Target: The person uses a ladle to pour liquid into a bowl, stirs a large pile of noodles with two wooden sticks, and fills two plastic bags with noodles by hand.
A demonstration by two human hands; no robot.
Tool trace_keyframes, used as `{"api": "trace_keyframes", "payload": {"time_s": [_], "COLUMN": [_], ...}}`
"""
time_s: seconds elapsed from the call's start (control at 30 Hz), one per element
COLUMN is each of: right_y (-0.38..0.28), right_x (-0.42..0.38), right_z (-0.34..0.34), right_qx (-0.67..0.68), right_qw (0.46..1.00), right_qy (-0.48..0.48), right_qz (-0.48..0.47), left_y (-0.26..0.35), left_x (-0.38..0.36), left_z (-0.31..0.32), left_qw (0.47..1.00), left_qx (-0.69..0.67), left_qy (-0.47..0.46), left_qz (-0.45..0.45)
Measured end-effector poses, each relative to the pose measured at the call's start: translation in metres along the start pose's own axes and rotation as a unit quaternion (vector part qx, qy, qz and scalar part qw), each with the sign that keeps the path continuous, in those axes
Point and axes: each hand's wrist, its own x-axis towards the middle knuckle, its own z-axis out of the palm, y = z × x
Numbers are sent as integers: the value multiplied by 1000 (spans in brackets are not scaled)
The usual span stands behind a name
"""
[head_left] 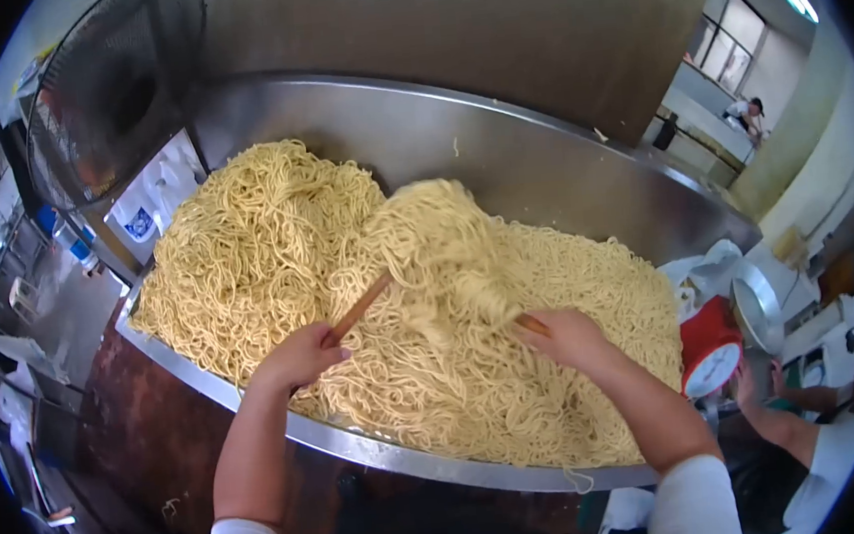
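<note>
A great mass of yellow noodles (255,250) fills a long metal trough (443,472). My left hand (299,357) is closed around a wooden stick (362,304), whose far end runs into a raised clump of noodles (445,235). On the other side, my right hand (568,336) grips a second wooden stick (532,325), and only a short piece of it shows. The lifted clump is smeared by motion between the two sticks, above the rest of the noodles. The far ends of both sticks are hidden in it.
At the back left stands a large fan (117,91). To the right are a red scale (711,350) and a metal bowl (754,306), with a co-worker's hand (747,382) near them. Another person (744,113) is far off at the upper right. Some noodles hang over the trough's front rim.
</note>
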Motion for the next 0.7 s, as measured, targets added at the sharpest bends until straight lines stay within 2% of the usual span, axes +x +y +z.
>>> {"api": "trace_keyframes", "payload": {"time_s": [0.07, 0.1, 0.13, 0.17, 0.2, 0.23, 0.27, 0.3, 0.33, 0.4, 0.43, 0.47, 0.5, 0.53, 0.57, 0.6, 0.67, 0.7], "right_y": [39, 50, 28, 26, -2, -8, 4, 22, 32, 47, 52, 47, 49, 32, -34, -64, -82, -77], "right_x": [-52, -86, -119, -147, -176, -196, -201, -202, -192, -126, -81, -29, 29, 77, 76, 98, 88, 68], "right_z": [-45, -79, -127, -157, -177, -184, -179, -170, -158, -104, -74, -69, -60, -43, -42, -35, -8, -7], "right_qx": [-43, -71, -130, -94, -42, 39, 38, 18, 1, -92, -79, -131, -128, -76, 33, -64, -68, -95], "right_qw": [999, 997, 987, 987, 982, 973, 973, 974, 973, 983, 991, 989, 990, 995, 994, 990, 996, 995], "right_qy": [4, 22, 11, 17, 79, 87, 87, 37, -12, -40, -10, -9, -43, 1, 105, -1, 44, 12], "right_qz": [-8, 32, 90, 130, 166, 211, 210, 221, 231, 153, 106, 67, 50, 66, -9, 126, 29, 37], "left_y": [12, 27, 42, 51, 61, 67, 71, 74, 74, 57, 50, 45, 41, 35, 25, 13, 0, -12], "left_x": [31, 43, 50, 51, 52, 51, 43, 27, 10, -28, -51, -68, -80, -92, -100, -107, -125, -122], "left_z": [9, 10, 12, 16, 19, 20, 19, 18, 15, 5, 0, -6, -14, -20, -27, -36, -66, -85], "left_qw": [989, 988, 986, 987, 975, 959, 960, 957, 954, 952, 956, 959, 969, 975, 983, 990, 999, 996], "left_qx": [125, 133, 144, 143, 192, 239, 237, 253, 271, 263, 250, 235, 200, 170, 135, 96, 26, 92], "left_qy": [9, -10, -30, -30, -13, 5, 6, -8, -21, -60, -72, -82, -78, -84, -65, -38, -29, 7], "left_qz": [84, 80, 76, 73, 112, 150, 150, 140, 129, 144, 139, 136, 126, 117, 109, 101, -28, 0]}}
